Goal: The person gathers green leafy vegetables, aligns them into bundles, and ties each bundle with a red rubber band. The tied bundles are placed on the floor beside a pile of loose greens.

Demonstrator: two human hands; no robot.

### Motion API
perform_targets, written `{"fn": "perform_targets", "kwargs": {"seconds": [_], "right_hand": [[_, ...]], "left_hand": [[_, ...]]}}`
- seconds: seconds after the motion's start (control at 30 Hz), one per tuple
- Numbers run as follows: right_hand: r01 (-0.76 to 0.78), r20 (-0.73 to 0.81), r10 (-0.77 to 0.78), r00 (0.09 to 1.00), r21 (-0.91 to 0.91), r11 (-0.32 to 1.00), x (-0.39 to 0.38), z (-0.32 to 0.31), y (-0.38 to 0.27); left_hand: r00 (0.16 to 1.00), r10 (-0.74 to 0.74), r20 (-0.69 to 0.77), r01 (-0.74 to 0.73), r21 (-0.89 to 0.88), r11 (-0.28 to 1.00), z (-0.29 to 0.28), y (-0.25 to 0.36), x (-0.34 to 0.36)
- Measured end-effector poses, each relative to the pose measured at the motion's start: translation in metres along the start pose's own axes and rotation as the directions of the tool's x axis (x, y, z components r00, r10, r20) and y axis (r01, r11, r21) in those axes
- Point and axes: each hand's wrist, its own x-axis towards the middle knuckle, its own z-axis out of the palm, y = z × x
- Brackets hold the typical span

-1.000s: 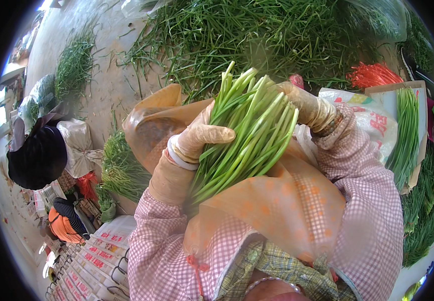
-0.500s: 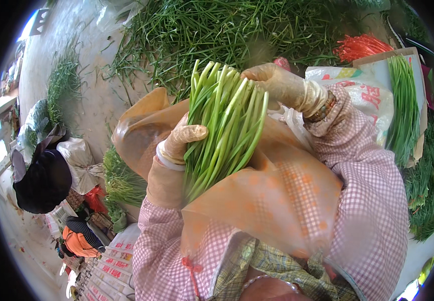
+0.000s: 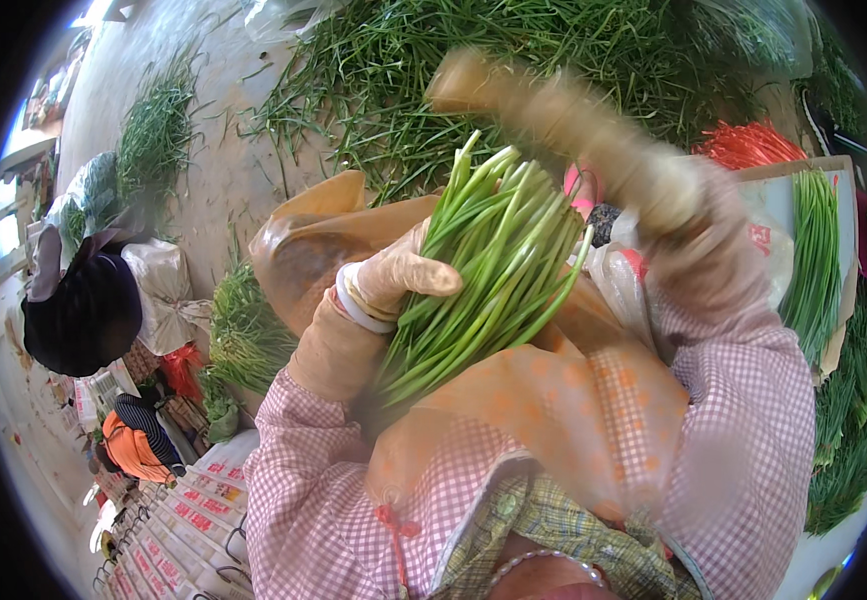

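Observation:
My left hand (image 3: 403,270), in a beige glove, is wrapped round a bundle of long green stems with pale ends (image 3: 488,270), held slanting over an orange translucent apron (image 3: 543,410) on my lap. Above the bundle's right side, my right hand (image 3: 493,90), also gloved, is raised and smeared by motion; its fingers and anything in them cannot be made out.
Loose green leaves (image 3: 363,80) cover much of the floor (image 3: 238,150). At right lie red ties (image 3: 748,142) and a stem bundle on cardboard (image 3: 808,260). At left are a white sack (image 3: 158,290), black bag (image 3: 83,320), orange-and-striped item (image 3: 138,440) and printed white bags (image 3: 183,530).
My right hand has left the top of the bundle and swung up over the pile of leaves, now blurred. My left hand keeps hold of the bundle.

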Motion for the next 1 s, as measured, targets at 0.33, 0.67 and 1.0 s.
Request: {"fn": "perform_targets", "kwargs": {"seconds": [0.33, 0.67, 1.0], "right_hand": [[0.113, -0.259, -0.055, 0.964, 0.214, 0.97, 0.005, 0.014, 0.033], [-0.014, -0.518, 0.389, 0.762, 0.587, 0.81, -0.054, 0.038, 0.017], [0.196, -0.531, 0.53, 0.661, 0.804, 0.561, -0.015, 0.119, 0.033]], "left_hand": [[0.983, 0.097, -0.155, -0.118, -0.132, 0.984, 0.013, -0.002, -0.019], [0.978, 0.146, -0.148, -0.141, 0.045, 0.989, -0.007, 0.002, -0.014], [0.972, 0.196, -0.127, -0.149, 0.307, 0.94, -0.01, 0.009, -0.018]]}}
